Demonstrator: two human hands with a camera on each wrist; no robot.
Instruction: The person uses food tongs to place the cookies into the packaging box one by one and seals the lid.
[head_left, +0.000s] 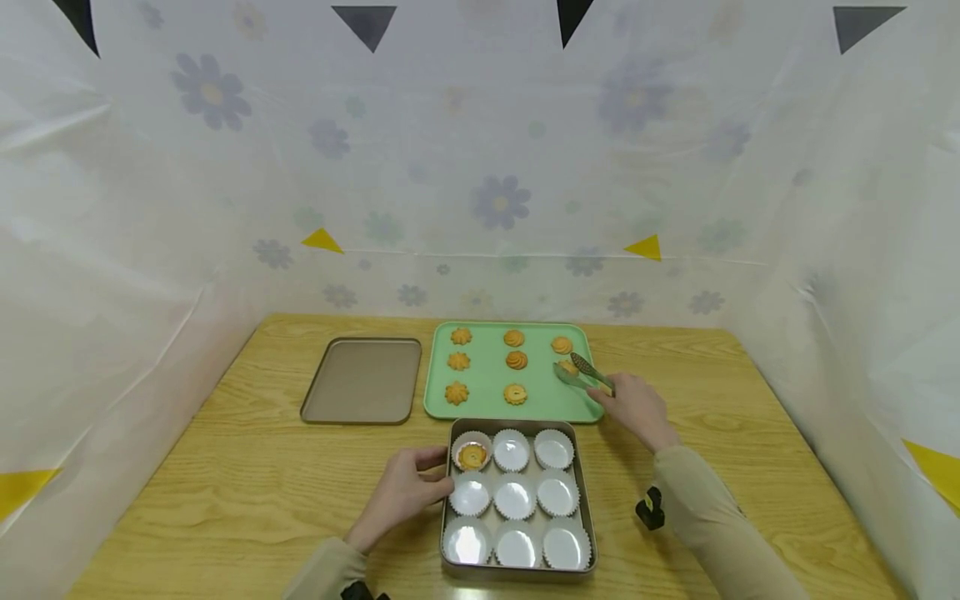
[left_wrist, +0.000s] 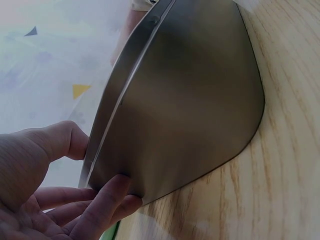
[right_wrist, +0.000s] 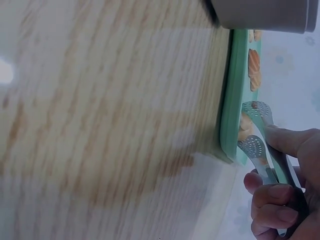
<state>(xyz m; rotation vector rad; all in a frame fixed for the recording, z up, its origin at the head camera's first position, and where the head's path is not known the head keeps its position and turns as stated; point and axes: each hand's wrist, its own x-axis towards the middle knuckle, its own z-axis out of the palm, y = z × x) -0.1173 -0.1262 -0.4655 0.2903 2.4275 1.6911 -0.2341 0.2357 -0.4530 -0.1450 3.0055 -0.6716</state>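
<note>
My right hand grips metal tongs. Their perforated ends sit on either side of a cookie at the right of a green tray. Several more cookies lie there in columns, among them a swirled one. With thumb and fingers, my left hand holds the left wall of a deep square baking tin. White paper cups fill the tin in rows. The back-left cup carries one golden cookie; no cookie shows in the others.
A flat brown square lid or tray lies left of the green tray. Everything stands on a wooden table. Pale flowered sheeting hangs behind the table and along both sides.
</note>
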